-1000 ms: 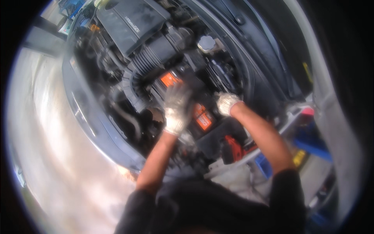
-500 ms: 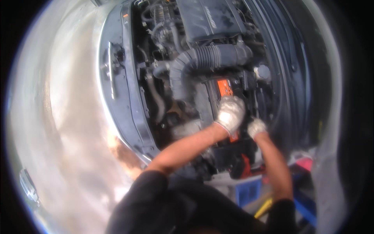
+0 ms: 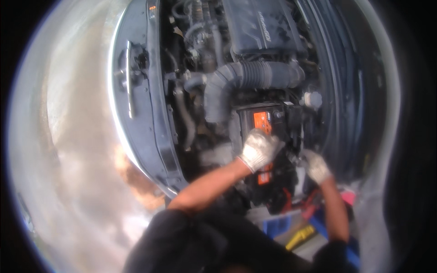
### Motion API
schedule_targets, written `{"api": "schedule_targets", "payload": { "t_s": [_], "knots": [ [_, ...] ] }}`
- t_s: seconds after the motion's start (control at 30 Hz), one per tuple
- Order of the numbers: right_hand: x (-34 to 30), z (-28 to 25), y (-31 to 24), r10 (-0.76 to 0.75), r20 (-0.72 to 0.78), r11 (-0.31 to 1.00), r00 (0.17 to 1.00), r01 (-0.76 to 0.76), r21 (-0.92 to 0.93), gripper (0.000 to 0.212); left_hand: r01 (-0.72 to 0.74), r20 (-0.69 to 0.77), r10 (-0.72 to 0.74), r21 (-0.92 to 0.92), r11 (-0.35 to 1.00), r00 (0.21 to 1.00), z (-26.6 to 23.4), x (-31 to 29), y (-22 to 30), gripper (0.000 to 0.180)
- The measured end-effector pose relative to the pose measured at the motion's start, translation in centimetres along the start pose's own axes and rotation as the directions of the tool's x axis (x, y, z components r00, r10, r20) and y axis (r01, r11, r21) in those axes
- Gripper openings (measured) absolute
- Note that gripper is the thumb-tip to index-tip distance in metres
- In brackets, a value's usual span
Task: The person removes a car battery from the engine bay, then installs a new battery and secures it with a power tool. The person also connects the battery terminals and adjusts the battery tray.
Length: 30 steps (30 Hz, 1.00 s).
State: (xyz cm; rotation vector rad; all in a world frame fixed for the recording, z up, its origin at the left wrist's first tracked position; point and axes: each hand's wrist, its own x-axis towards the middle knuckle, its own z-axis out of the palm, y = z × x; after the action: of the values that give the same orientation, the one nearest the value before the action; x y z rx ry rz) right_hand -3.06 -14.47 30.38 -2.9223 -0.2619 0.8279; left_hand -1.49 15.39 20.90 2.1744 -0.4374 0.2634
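A black car battery [image 3: 246, 122] with an orange label sits in the engine bay, below a ribbed air intake hose [image 3: 257, 75]. My left hand [image 3: 260, 149], in a whitish work glove, lies over the middle of the battery, its fingers curled toward the right side. Whatever is under those fingers is hidden. To the right of the battery, my right hand [image 3: 315, 166], gloved too, reaches in with bent fingers closed near its edge. The small part at those fingertips is too blurred to name.
A dark plastic engine cover [image 3: 261, 27] lies at the far side. A reservoir with a pale cap [image 3: 312, 99] stands right of the battery. Close to my body are red parts [image 3: 312, 204], a blue frame [image 3: 278, 225] and a yellow object [image 3: 300, 237]. The car's front panel [image 3: 141, 104] runs along the left.
The view has shifted a little. Against the battery, my left hand has moved slightly left and my right hand further right, so the gap between them is wider.
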Motion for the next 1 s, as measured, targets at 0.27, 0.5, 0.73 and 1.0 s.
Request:
{"api": "schedule_targets", "payload": {
  "t_s": [0.27,0.5,0.73,1.0],
  "knots": [
    [-4.3,-0.7,0.6,-0.179,0.093,0.981,0.979,0.171,0.092,0.033,-0.031,0.121,0.019,0.099,0.995,0.992,4.8,2.3,2.0,0.023],
    [-1.0,1.0,0.6,-0.101,0.032,0.971,0.994,0.092,0.220,0.044,-0.089,-0.107,0.108,0.168,0.982,0.988,6.0,1.9,2.1,0.028],
    [5.5,-4.0,0.6,-0.103,-0.288,0.951,0.952,0.179,0.252,0.041,-0.026,0.083,0.018,0.090,0.996,0.996,2.0,2.4,3.6,0.025],
    [15.4,-3.5,-1.8,-0.525,-0.346,0.750,0.778,0.229,-0.621,0.076,0.317,-0.144,-0.350,-0.213,0.924,0.926,-1.4,-3.3,1.6,0.046]
  ]
}}
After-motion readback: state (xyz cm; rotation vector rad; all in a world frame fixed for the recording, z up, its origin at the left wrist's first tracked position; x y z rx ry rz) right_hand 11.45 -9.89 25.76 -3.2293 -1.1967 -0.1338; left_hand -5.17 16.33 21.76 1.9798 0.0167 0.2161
